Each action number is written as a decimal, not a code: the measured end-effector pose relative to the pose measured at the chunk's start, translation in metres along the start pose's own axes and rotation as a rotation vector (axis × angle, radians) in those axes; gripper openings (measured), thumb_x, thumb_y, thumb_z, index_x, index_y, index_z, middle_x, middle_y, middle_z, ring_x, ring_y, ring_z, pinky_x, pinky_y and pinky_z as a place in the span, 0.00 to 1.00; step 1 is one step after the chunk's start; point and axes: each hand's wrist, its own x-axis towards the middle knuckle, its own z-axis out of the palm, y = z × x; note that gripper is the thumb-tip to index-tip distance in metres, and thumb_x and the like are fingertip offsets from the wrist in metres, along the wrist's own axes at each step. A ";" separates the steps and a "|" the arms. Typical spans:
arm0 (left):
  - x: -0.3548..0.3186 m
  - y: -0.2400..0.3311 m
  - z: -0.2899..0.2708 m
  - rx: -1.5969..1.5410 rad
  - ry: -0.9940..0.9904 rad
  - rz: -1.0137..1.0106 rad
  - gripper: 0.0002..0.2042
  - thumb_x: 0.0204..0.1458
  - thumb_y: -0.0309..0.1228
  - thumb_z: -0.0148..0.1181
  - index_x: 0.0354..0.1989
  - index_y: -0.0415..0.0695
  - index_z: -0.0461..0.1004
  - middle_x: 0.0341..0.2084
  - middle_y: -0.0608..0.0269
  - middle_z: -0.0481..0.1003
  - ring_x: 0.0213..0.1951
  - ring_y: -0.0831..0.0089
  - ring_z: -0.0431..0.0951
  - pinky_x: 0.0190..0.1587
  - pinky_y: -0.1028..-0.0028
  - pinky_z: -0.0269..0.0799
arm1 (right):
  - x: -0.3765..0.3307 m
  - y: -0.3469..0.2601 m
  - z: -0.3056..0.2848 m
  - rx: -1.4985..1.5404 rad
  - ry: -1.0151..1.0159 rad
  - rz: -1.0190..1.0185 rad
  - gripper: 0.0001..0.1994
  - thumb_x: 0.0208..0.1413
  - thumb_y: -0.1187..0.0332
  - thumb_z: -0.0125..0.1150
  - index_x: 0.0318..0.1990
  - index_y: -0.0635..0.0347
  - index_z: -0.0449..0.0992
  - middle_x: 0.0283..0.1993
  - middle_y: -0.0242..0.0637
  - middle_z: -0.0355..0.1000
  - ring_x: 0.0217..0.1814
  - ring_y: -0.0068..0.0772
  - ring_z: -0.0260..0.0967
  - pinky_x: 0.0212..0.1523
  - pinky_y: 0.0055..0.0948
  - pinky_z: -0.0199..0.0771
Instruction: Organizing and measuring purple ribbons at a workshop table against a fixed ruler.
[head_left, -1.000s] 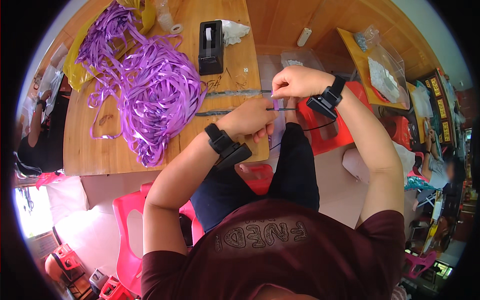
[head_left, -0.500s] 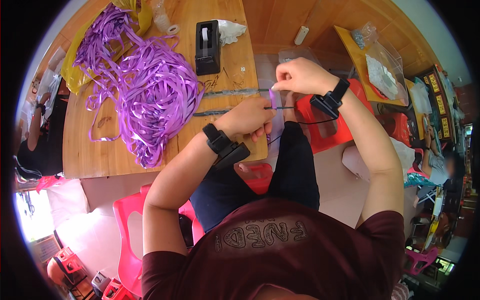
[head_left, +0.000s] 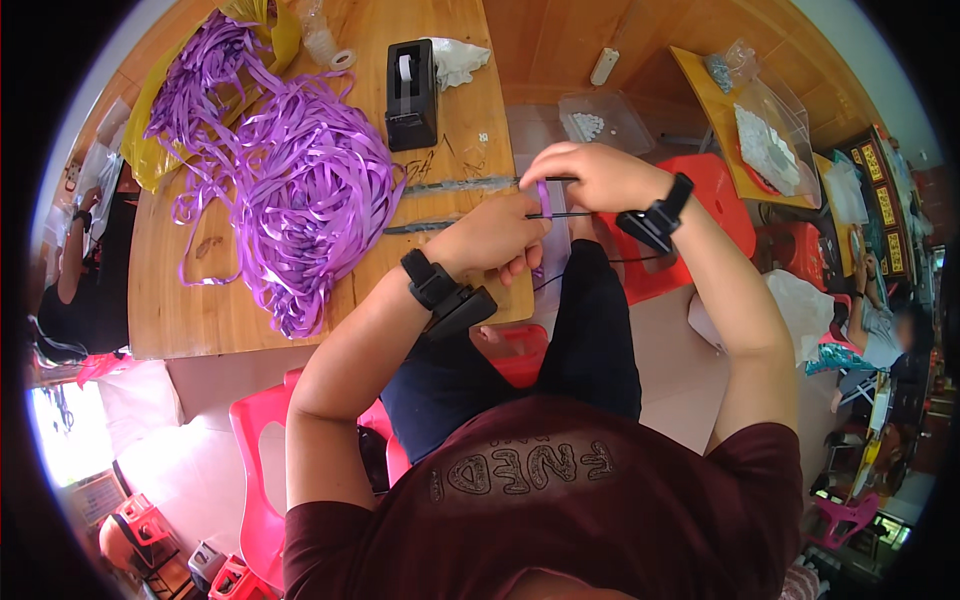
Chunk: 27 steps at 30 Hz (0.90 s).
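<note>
A strip of purple ribbon (head_left: 545,199) spans two thin black rods that stick out past the table's right edge. My left hand (head_left: 492,236) is closed beside the near rod (head_left: 572,214), with the ribbon at its fingertips; a bit of purple shows below those fingers. At the far rod, my right hand (head_left: 606,178) curls its fingers over the ribbon's upper end. Its fingertips are partly hidden. Grey tape (head_left: 455,186) fixes the rods to the wooden table (head_left: 200,315). A large heap of purple ribbon (head_left: 310,180) lies left of my hands.
A black tape dispenser (head_left: 411,95) stands beyond the rods, next to crumpled white tissue (head_left: 460,60). The yellow bag (head_left: 150,130) at the far left holds more ribbon. A clear tray with white pieces (head_left: 585,126) and a red stool (head_left: 700,205) are to the right.
My right hand has shifted left and turned, its fingers now reaching over the far rod and ribbon top. The left hand stays nearly in place. White pieces in the tray have come into sight.
</note>
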 end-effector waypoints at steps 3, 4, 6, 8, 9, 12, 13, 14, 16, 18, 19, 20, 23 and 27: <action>-0.004 0.000 0.000 -0.050 0.001 0.000 0.09 0.64 0.34 0.49 0.38 0.41 0.69 0.20 0.66 0.72 0.14 0.81 0.69 0.14 0.79 0.65 | -0.030 0.015 -0.002 0.481 0.227 0.351 0.09 0.51 0.83 0.54 0.38 0.63 0.76 0.46 0.33 0.73 0.48 0.27 0.71 0.51 0.26 0.72; -0.002 0.003 0.002 -0.029 -0.007 -0.001 0.09 0.64 0.34 0.49 0.39 0.40 0.69 0.20 0.66 0.72 0.14 0.81 0.69 0.15 0.79 0.65 | -0.047 0.027 0.000 0.575 0.275 0.341 0.04 0.58 0.77 0.55 0.38 0.62 0.75 0.45 0.31 0.73 0.46 0.22 0.71 0.48 0.23 0.71; -0.001 0.004 0.001 -0.012 0.005 -0.014 0.09 0.64 0.33 0.49 0.39 0.40 0.70 0.21 0.66 0.72 0.14 0.81 0.69 0.15 0.80 0.65 | -0.062 0.039 0.015 0.667 0.244 0.471 0.04 0.60 0.73 0.56 0.39 0.61 0.75 0.44 0.31 0.73 0.46 0.23 0.71 0.47 0.22 0.70; -0.001 0.002 0.001 -0.033 -0.003 -0.012 0.09 0.64 0.34 0.49 0.41 0.40 0.70 0.21 0.67 0.72 0.14 0.82 0.69 0.15 0.80 0.65 | -0.069 0.043 0.036 0.795 0.176 0.571 0.14 0.65 0.58 0.56 0.48 0.59 0.74 0.48 0.32 0.74 0.49 0.25 0.71 0.46 0.22 0.70; -0.002 0.003 0.001 -0.031 -0.003 -0.017 0.09 0.64 0.34 0.49 0.41 0.40 0.70 0.21 0.67 0.72 0.14 0.82 0.69 0.15 0.80 0.65 | -0.069 0.043 0.047 0.800 0.177 0.570 0.14 0.65 0.58 0.56 0.48 0.59 0.74 0.48 0.32 0.74 0.49 0.25 0.71 0.46 0.22 0.70; -0.004 0.004 0.001 -0.038 0.000 -0.031 0.10 0.65 0.34 0.49 0.42 0.40 0.70 0.21 0.67 0.72 0.14 0.82 0.69 0.15 0.80 0.65 | -0.050 0.034 0.072 1.374 0.217 0.402 0.26 0.67 0.53 0.53 0.64 0.60 0.69 0.61 0.41 0.71 0.60 0.35 0.69 0.53 0.35 0.71; -0.004 0.003 0.001 -0.042 0.007 -0.028 0.10 0.65 0.34 0.49 0.44 0.39 0.70 0.20 0.67 0.72 0.14 0.82 0.69 0.15 0.80 0.64 | -0.043 0.035 0.083 1.380 0.218 0.398 0.26 0.67 0.53 0.53 0.64 0.60 0.69 0.61 0.41 0.71 0.60 0.35 0.69 0.53 0.35 0.71; -0.003 0.003 0.001 -0.044 0.011 -0.021 0.10 0.65 0.34 0.49 0.45 0.39 0.70 0.20 0.67 0.72 0.14 0.82 0.68 0.15 0.80 0.64 | -0.036 0.035 0.092 1.534 0.253 0.366 0.25 0.67 0.55 0.52 0.64 0.62 0.68 0.60 0.41 0.71 0.60 0.37 0.69 0.56 0.38 0.70; -0.003 0.004 0.002 -0.041 0.003 -0.023 0.11 0.64 0.34 0.49 0.46 0.39 0.70 0.20 0.67 0.72 0.14 0.82 0.68 0.15 0.80 0.63 | -0.031 0.032 0.101 1.805 0.271 0.279 0.21 0.67 0.62 0.51 0.62 0.64 0.67 0.59 0.42 0.71 0.60 0.41 0.70 0.62 0.46 0.68; -0.002 0.004 0.002 -0.041 -0.003 -0.026 0.11 0.64 0.34 0.49 0.47 0.39 0.70 0.20 0.67 0.72 0.14 0.83 0.68 0.15 0.80 0.63 | -0.029 0.046 0.114 1.858 0.267 0.219 0.19 0.67 0.63 0.52 0.60 0.64 0.69 0.59 0.42 0.72 0.59 0.41 0.71 0.61 0.46 0.69; -0.003 0.004 0.002 -0.058 -0.008 -0.021 0.11 0.64 0.34 0.49 0.48 0.39 0.70 0.20 0.67 0.72 0.14 0.83 0.68 0.15 0.80 0.63 | -0.027 0.047 0.117 1.907 0.258 0.164 0.17 0.67 0.63 0.52 0.57 0.64 0.70 0.58 0.42 0.72 0.59 0.41 0.71 0.61 0.45 0.69; -0.003 0.003 0.002 -0.075 -0.013 -0.016 0.11 0.64 0.33 0.49 0.48 0.40 0.70 0.20 0.67 0.72 0.14 0.83 0.68 0.15 0.80 0.63 | -0.027 0.049 0.119 1.911 0.257 0.164 0.17 0.67 0.63 0.52 0.57 0.64 0.70 0.58 0.42 0.72 0.59 0.41 0.71 0.61 0.45 0.69; -0.004 0.005 0.002 -0.037 -0.006 -0.031 0.11 0.64 0.33 0.49 0.49 0.39 0.70 0.20 0.68 0.72 0.14 0.82 0.68 0.15 0.80 0.63 | -0.029 0.053 0.122 1.900 0.271 0.188 0.14 0.66 0.64 0.53 0.53 0.63 0.72 0.55 0.42 0.74 0.58 0.40 0.72 0.61 0.44 0.69; -0.002 0.006 0.003 -0.033 -0.011 -0.035 0.12 0.64 0.33 0.49 0.49 0.39 0.70 0.20 0.68 0.72 0.14 0.82 0.68 0.15 0.80 0.63 | -0.031 0.060 0.128 1.864 0.294 0.194 0.14 0.65 0.64 0.55 0.52 0.64 0.73 0.53 0.41 0.75 0.56 0.38 0.73 0.61 0.40 0.70</action>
